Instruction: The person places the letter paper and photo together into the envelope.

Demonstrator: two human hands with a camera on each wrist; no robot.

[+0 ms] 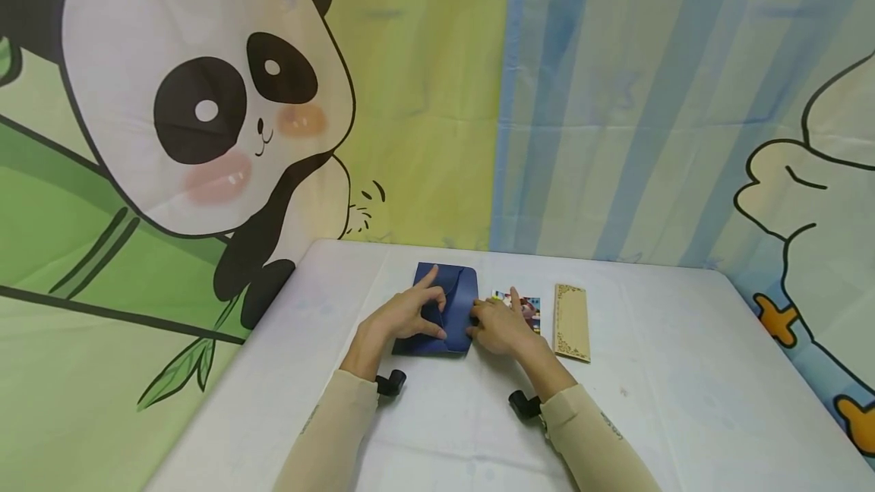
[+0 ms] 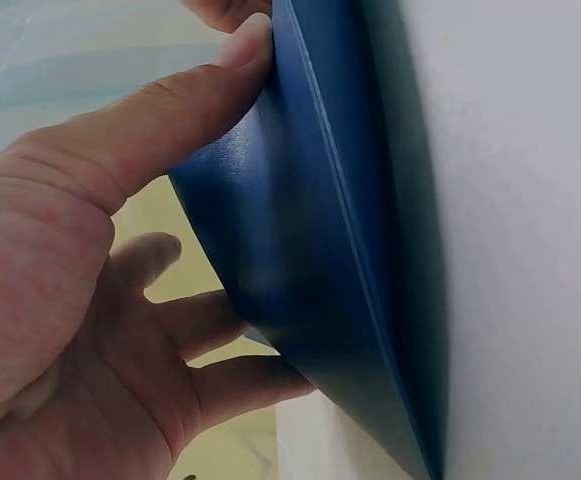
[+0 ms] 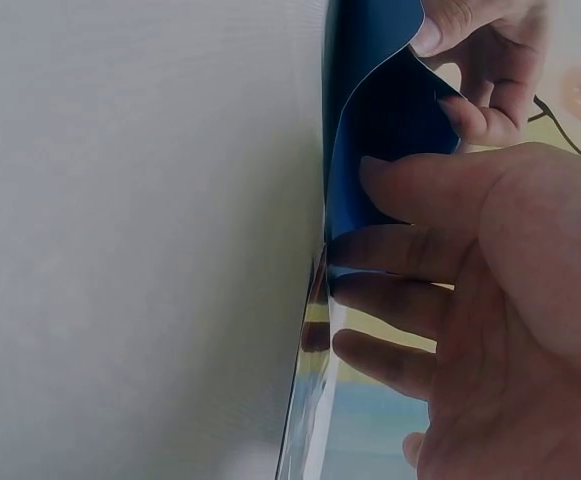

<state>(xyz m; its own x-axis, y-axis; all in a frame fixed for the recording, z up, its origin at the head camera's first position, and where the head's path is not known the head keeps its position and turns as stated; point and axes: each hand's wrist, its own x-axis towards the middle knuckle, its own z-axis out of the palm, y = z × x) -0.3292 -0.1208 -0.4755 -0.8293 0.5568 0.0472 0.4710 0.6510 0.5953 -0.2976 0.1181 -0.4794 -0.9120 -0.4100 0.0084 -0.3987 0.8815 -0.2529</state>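
Note:
A dark blue envelope (image 1: 461, 302) lies on the white table, its flap raised in the left wrist view. My left hand (image 1: 405, 315) pinches the flap (image 2: 290, 230) between thumb and index finger, the other fingers spread behind it. At the envelope's right edge is my right hand (image 1: 502, 327), its fingers (image 3: 395, 305) extended with the tips against that edge. The right thumb lies against the blue inner side in the right wrist view. A colourful printed card (image 1: 531, 311) sits partly under the right hand, overlapped by its raised finger.
To the right of the card lies a narrow tan case (image 1: 571, 323) with ornamental borders. Behind the white table (image 1: 649, 431) hangs a cloth backdrop (image 1: 615, 97) with a panda and blue stripes. Black wrist cameras (image 1: 525, 405) sit under both wrists.

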